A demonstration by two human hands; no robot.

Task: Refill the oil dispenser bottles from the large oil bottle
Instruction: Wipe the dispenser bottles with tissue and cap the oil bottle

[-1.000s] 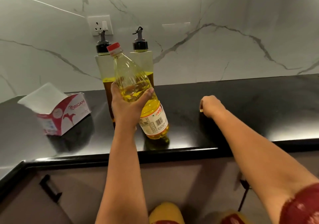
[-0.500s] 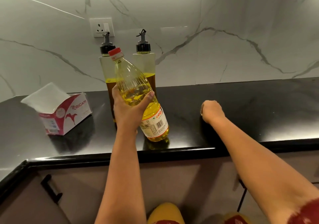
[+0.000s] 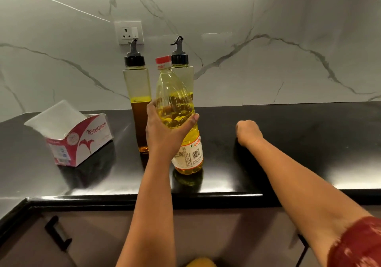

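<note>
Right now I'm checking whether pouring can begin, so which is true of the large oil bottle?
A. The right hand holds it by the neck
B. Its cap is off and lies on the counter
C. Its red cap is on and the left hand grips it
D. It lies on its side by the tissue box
C: the red cap sits on the large oil bottle, and the left hand wraps its middle as it stands upright on the counter.
</note>
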